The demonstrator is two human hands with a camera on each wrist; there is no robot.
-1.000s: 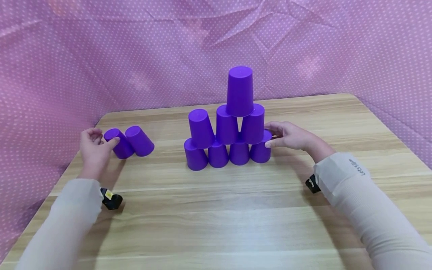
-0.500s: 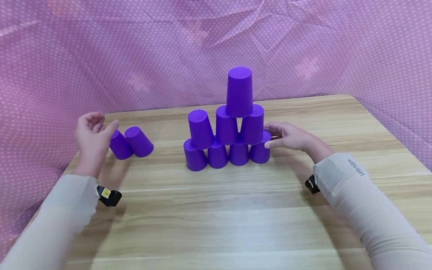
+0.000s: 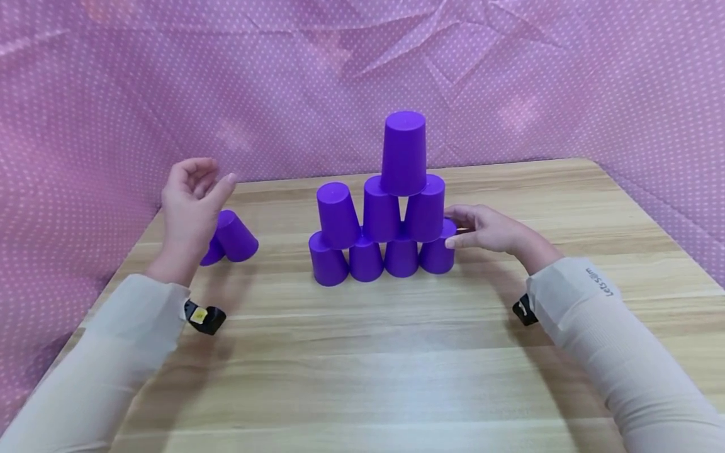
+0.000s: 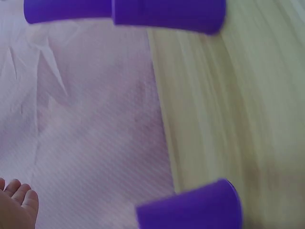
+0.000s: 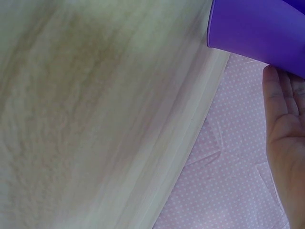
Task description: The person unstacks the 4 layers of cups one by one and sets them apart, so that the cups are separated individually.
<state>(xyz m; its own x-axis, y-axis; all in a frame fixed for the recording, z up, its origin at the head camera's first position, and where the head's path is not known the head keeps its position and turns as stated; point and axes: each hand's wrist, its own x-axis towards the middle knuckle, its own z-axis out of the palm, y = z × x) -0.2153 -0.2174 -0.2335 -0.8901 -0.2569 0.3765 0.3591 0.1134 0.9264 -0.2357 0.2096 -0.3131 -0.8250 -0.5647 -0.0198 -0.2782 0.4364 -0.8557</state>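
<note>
Purple upside-down cups are stacked as a tiered stack at mid-table: several in the bottom row, three in the middle, and one top cup (image 3: pixel 404 154). At the stack's right end, my right hand (image 3: pixel 486 229) touches the bottom-row cup (image 3: pixel 436 255), thumb at its front and fingers behind. The right wrist view shows fairly straight fingers (image 5: pixel 275 90) against the purple cup (image 5: pixel 257 33). My left hand (image 3: pixel 195 201) is raised and holds nothing, fingers loosely bent. Behind and below it stand two loose cups: the right one (image 3: pixel 238 236) shows well, the left one (image 3: pixel 212 254) is mostly hidden.
The wooden table (image 3: pixel 362 365) has its far edge just behind the cups. A pink dotted cloth (image 3: pixel 317 82) hangs along the back and sides. In the left wrist view, a loose cup (image 4: pixel 190 210) lies low in frame and stack cups (image 4: pixel 167 14) show at the top.
My left hand has let go of the left loose cup, risen, and then moved to the right over the loose cups. My right hand and the stack have stayed put.
</note>
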